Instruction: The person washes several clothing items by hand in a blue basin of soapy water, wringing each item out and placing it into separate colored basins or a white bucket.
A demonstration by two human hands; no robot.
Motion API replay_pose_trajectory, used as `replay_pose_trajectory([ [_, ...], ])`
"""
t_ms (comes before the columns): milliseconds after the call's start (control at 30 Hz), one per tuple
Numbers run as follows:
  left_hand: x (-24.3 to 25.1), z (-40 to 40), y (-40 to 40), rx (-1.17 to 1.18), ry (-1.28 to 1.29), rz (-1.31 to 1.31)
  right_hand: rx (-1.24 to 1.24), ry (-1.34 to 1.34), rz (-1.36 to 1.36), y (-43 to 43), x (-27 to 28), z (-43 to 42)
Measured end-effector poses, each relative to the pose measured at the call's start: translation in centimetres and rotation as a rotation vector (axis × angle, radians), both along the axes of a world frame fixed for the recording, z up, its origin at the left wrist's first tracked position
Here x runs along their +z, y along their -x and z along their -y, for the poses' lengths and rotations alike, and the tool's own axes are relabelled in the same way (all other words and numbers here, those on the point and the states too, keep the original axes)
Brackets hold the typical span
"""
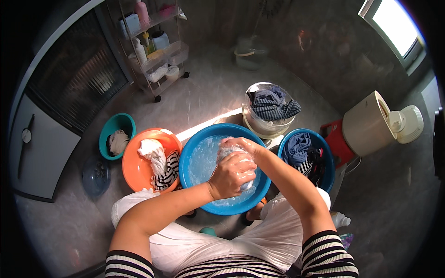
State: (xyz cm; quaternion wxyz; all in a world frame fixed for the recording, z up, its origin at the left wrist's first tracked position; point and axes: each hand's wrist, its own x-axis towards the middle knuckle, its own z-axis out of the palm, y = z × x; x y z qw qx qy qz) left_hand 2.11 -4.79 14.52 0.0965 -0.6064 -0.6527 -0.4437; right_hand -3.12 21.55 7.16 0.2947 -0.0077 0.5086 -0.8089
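Observation:
Soapy water fills a large blue plastic basin (185, 163) between my knees. Over it, my left hand (232, 172) and my right hand (245, 146) are clasped around a wet, light-coloured cloth (229, 151). The cloth is bunched up, with one pale end (247, 186) sticking out below my left hand. Suds and water shine on the fingers of both hands. Most of the cloth is hidden by my fingers, so its kind cannot be told.
An orange basin (134, 173) with white and striped clothes stands at left, a second blue basin (330, 166) of dark clothes at right. Behind are a clear bucket (250, 121) of clothes, a small teal basin (104, 139), a beige spin dryer (363, 121) and a wheeled shelf rack (149, 81).

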Motion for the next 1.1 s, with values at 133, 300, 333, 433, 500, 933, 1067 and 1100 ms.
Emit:
replay_pose_trajectory([
  [133, -1.9, 0.3, -2.0, 0.020, 0.093, -0.064, 0.182, -0.197, -0.015, 0.6, 0.4, 4.0],
  [300, -9.5, 0.7, 0.4, -0.063, 0.139, -0.400, 0.009, -0.808, 0.029, 0.5, -1.3, 10.6],
  [333, -11.7, 1.6, 0.9, -0.126, 0.250, -0.471, -0.065, -0.841, -0.026, 0.1, -2.4, 11.8],
  [433, -14.7, -1.0, 2.8, -0.241, 0.435, -0.625, -0.201, -0.905, 0.033, -0.7, -6.9, 7.4],
  [500, -14.6, -1.9, 3.6, -0.444, 0.251, -0.269, -0.199, -0.761, 0.114, -3.6, -9.2, 2.2],
  [933, -13.0, -7.3, 4.5, 0.311, -0.060, 1.029, -1.197, 0.321, -0.044, -4.9, -6.2, -19.4],
  [1067, -17.6, -4.0, 2.3, 0.356, 0.007, 1.271, -1.446, 0.305, 0.044, -2.2, -9.5, -15.9],
  [1100, -19.3, -2.3, 2.1, 0.406, 0.009, 1.266, -1.521, 0.245, 0.113, -2.4, -10.5, -14.8],
])
